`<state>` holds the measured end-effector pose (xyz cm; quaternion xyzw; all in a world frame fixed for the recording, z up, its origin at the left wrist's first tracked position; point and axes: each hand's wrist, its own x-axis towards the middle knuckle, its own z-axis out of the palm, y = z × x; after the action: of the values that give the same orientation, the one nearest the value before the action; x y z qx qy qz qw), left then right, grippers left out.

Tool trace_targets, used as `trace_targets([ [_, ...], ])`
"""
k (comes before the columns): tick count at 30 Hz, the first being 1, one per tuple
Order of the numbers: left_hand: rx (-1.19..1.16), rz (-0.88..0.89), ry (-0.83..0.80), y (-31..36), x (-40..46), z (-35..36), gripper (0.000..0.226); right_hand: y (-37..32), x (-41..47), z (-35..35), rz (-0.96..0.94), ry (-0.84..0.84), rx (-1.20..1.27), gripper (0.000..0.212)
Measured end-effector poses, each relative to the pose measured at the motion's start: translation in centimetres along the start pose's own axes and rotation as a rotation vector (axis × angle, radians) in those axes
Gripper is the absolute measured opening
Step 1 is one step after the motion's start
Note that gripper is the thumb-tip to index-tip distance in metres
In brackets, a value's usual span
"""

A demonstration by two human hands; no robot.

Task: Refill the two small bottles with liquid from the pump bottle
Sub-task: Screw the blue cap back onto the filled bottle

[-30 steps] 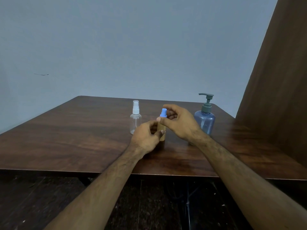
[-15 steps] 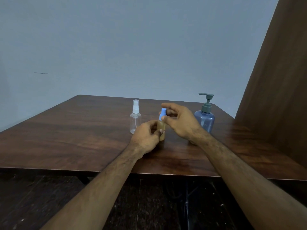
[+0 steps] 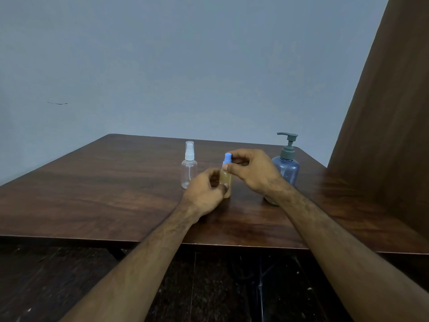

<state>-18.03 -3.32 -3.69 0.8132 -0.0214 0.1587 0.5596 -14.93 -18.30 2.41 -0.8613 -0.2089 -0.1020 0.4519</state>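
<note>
Amber bottle (image 3: 226, 182) gripped by both hands (image 3: 204, 194), wooden table (image 3: 92, 194), blue-grey wall (image 3: 185, 66)

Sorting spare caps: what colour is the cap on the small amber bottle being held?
Light blue cap on the small amber bottle, clearest in the head view.

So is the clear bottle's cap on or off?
On. The clear bottle stands upright on the table, white spray cap seated on top, neither hand touching it.

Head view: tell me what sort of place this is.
Probably a plain indoor room set up for a tabletop task: a bare wooden table against a blank grey-blue wall, with a wooden panel at the right.
</note>
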Motion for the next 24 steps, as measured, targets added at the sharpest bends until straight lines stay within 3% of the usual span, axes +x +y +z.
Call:
trace_targets([
  [5, 0.085, 0.037, 0.008, 0.2, -0.1, -0.2, 0.03, 0.4, 0.2, 0.2, 0.011, -0.004, -0.052, 0.022],
  [12, 0.307, 0.099, -0.012, 1.0, -0.5, -0.3, 0.029, 0.3, 0.4, 0.8, 0.007, 0.097, -0.118, 0.034],
  [24, 0.186, 0.072, -0.017, 0.9, -0.7, -0.3, 0.028, 0.5, 0.3, 0.2, 0.003, -0.052, -0.073, 0.025],
])
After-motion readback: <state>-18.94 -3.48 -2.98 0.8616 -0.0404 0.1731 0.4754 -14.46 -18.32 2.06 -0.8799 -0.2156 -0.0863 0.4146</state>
